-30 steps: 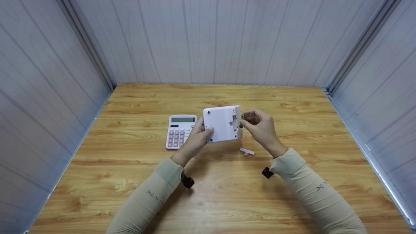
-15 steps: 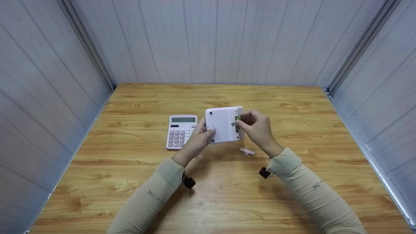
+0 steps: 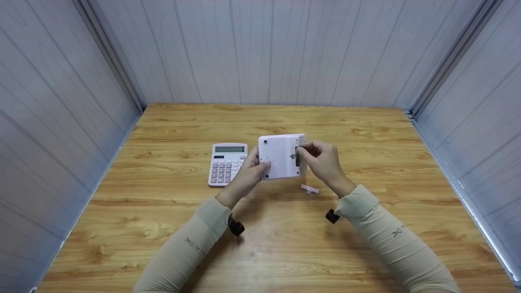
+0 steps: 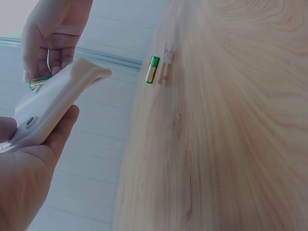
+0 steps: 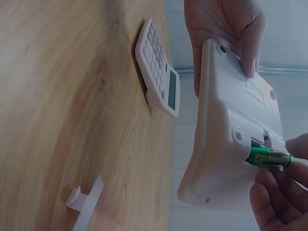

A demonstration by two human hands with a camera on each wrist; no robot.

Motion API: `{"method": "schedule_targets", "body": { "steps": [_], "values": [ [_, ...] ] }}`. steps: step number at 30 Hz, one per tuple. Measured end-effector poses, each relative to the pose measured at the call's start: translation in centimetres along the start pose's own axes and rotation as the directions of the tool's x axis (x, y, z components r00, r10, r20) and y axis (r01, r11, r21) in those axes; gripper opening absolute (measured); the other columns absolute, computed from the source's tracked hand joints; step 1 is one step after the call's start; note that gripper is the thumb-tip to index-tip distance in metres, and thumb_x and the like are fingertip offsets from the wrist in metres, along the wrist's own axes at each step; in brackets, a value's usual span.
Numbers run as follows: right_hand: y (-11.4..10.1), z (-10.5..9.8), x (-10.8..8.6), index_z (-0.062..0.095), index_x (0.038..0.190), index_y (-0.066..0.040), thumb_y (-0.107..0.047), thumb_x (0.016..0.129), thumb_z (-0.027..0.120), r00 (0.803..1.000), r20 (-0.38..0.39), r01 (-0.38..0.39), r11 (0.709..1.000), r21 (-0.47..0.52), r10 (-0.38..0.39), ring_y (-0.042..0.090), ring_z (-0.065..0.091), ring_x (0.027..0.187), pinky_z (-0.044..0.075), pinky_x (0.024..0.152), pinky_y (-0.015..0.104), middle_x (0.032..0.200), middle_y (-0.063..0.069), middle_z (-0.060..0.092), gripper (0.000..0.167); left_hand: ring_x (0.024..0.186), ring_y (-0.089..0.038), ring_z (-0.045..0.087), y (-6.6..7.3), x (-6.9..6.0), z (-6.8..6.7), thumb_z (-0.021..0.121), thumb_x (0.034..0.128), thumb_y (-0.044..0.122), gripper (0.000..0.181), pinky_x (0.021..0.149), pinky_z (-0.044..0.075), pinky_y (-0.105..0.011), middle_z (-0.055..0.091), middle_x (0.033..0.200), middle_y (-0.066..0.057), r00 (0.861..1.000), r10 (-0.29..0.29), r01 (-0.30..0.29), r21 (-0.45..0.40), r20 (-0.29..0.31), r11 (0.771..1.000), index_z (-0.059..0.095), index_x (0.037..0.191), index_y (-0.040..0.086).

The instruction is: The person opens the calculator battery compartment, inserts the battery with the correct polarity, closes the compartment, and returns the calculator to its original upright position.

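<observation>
My left hand [image 3: 249,170] grips a white calculator [image 3: 279,156], its back turned up and its battery compartment [image 3: 298,158] uncovered. In the right wrist view, a green and gold battery [image 5: 269,157] lies at the compartment opening, one end at its edge. My right hand [image 3: 325,160] pinches that battery between thumb and fingers. In the left wrist view, another green battery [image 4: 152,70] lies on the table beside the small battery cover [image 4: 168,57]; the head view does not show this battery.
A second pink and white calculator [image 3: 228,165] lies face up to the left, partly behind my left hand. The battery cover [image 3: 309,189] rests below my right hand on the wooden table [image 3: 268,244]. Pale panel walls [image 3: 264,53] stand on the back and both sides.
My right hand has brought the battery left from beside the calculator to its compartment. The held calculator has shifted slightly right and its back faces the head camera a little differently.
</observation>
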State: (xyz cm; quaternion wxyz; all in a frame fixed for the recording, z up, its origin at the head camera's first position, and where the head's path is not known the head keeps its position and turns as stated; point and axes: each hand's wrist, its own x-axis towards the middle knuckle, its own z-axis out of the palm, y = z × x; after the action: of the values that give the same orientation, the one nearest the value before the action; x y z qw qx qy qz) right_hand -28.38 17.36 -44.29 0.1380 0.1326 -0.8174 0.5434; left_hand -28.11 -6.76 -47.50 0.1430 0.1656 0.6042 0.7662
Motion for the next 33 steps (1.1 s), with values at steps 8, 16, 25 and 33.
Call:
{"method": "schedule_targets", "body": {
  "steps": [8, 16, 25, 33],
  "values": [
    [0.0, -0.5, 0.6, 0.078, 0.107, 0.005, -0.009, 0.101, 0.075, 0.989, 0.02, -0.151, 0.984, 0.097, 0.149, 0.011, 0.063, 0.081, 0.058, 0.071, 0.018, 0.093, 0.003, 0.074, 0.016, 0.144, -0.041, 0.057, -0.3, 0.0, 0.1, 0.037, 0.1105, -0.002, 0.06, 0.115, 0.055, -0.057, 0.047, 0.162, -0.029, 1.0, 0.026, -0.026, 0.001, 0.011, 1.0, 0.023, 0.168, 0.004],
    [0.4, -0.8, 1.1, 0.064, 0.138, 0.007, -0.028, 0.105, 0.07, 0.933, 0.1, -0.349, 0.937, 0.019, 0.345, 0.02, 0.06, 0.107, 0.054, 0.081, 0.021, 0.121, 0.014, 0.066, 0.049, 0.138, -0.035, 0.06, -0.5, 0.0, 0.1, 0.038, 0.1097, -0.003, 0.06, 0.114, 0.056, -0.056, 0.048, 0.159, -0.032, 0.999, 0.041, -0.041, -0.016, -0.006, 0.999, 0.023, 0.167, 0.002],
    [0.5, -0.7, 1.1, 0.051, 0.152, 0.009, -0.035, 0.109, 0.062, 0.865, 0.218, -0.482, 0.868, 0.116, 0.451, 0.029, 0.066, 0.118, 0.061, 0.094, 0.032, 0.145, 0.025, 0.06, 0.062, 0.142, -0.038, 0.058, -0.5, -0.1, 0.1, 0.039, 0.1108, -0.001, 0.06, 0.115, 0.055, -0.055, 0.048, 0.16, -0.029, 1.0, 0.018, -0.019, -0.013, -0.014, 1.0, 0.023, 0.168, 0.005],
    [0.6, -0.2, 1.2, 0.057, 0.145, 0.01, -0.026, 0.107, 0.066, 0.859, 0.187, -0.504, 0.852, 0.145, 0.476, 0.022, 0.066, 0.109, 0.062, 0.092, 0.035, 0.127, 0.015, 0.064, 0.052, 0.143, -0.041, 0.057, -0.6, -0.2, 0.0, 0.038, 0.1109, -0.001, 0.059, 0.116, 0.055, -0.056, 0.048, 0.161, -0.029, 1.0, 0.02, -0.02, 0.003, -0.011, 1.0, 0.024, 0.168, 0.005]
  ]
}}
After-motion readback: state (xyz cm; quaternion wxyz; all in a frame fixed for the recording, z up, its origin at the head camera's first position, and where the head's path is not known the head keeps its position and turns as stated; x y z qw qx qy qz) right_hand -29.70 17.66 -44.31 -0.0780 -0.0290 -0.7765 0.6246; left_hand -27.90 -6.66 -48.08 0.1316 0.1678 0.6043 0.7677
